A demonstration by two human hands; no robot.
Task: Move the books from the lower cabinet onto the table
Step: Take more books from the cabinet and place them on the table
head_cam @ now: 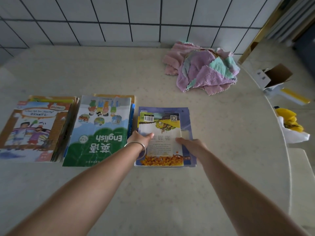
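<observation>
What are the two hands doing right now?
Left hand: grips the left edge of the top book.
Right hand: grips its right edge.

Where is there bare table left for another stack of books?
Bare table lies right of the stack with the barcode-cover book, which both hands hold, below the cloth pile. The strip behind the books is also bare. The left is crowded: English book, picture book.

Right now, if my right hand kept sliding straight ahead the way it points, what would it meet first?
The right hand points up and left across the top book, so it meets only more cover, then probably the bare table; the cloth pile lies off right.
</observation>
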